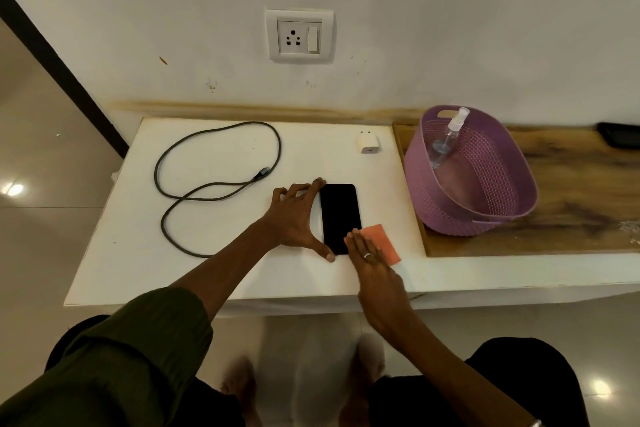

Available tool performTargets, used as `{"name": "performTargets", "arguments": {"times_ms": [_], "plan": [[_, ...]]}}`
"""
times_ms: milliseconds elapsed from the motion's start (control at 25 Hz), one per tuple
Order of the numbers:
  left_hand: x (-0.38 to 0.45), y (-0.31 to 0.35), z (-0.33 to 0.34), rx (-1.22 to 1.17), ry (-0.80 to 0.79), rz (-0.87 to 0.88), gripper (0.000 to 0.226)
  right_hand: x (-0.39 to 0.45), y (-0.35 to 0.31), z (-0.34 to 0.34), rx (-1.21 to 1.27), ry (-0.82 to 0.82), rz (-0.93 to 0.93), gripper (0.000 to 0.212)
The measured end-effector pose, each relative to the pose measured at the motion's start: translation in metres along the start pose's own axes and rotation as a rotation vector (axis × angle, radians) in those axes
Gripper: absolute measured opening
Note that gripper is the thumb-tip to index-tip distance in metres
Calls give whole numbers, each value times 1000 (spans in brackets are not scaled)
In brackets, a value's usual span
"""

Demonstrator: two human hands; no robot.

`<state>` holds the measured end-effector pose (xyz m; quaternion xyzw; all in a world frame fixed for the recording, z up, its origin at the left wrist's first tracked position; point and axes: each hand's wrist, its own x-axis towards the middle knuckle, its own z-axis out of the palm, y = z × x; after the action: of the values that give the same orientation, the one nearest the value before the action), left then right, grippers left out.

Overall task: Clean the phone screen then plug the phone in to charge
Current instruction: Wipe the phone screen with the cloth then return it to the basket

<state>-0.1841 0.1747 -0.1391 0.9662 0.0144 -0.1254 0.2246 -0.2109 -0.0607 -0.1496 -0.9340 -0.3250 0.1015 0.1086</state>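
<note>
A black phone (339, 215) lies screen up on the white table (214, 270). My left hand (296, 218) braces its left edge, index finger at the top corner and thumb at the bottom corner. My right hand (372, 263) lies flat on an orange cloth (382, 241), pressing it onto the phone's lower right corner. A dark charging cable (214, 189) lies looped to the left, its connector near the phone. A white charger adapter (369, 142) stands at the back of the table. A wall socket (298, 35) with a switch sits above.
A purple plastic basket (481, 184) holding a clear spray bottle (446, 139) stands on a wooden board (571, 218) to the right. A dark object (620, 135) lies at the far right edge. The tiled floor drops away left of the table.
</note>
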Motion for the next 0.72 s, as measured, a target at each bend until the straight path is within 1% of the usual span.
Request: {"name": "performTargets", "arguments": {"times_ms": [80,120,200,360,440,520,600,720], "plan": [[1,-1,1,14,10,15,155,0,-9,4,-17,-34,-119,74],[2,-1,1,24,18,18,155,1,-10,6,-12,-26,-165,72],[3,-1,1,33,17,16,156,1,-6,4,17,12,-192,75],[2,-2,1,13,12,4,155,-3,-2,-7,-75,-31,-250,84],[3,0,1,5,-1,-12,156,-6,0,-7,-131,-45,-204,88],[4,2,0,-6,-15,-29,156,-13,7,-2,-148,-44,-149,88],[3,2,0,-22,-13,-37,155,-19,14,2,-129,-94,-65,85],[3,2,0,-37,-15,-38,155,-17,12,-3,-111,-117,48,86]]}}
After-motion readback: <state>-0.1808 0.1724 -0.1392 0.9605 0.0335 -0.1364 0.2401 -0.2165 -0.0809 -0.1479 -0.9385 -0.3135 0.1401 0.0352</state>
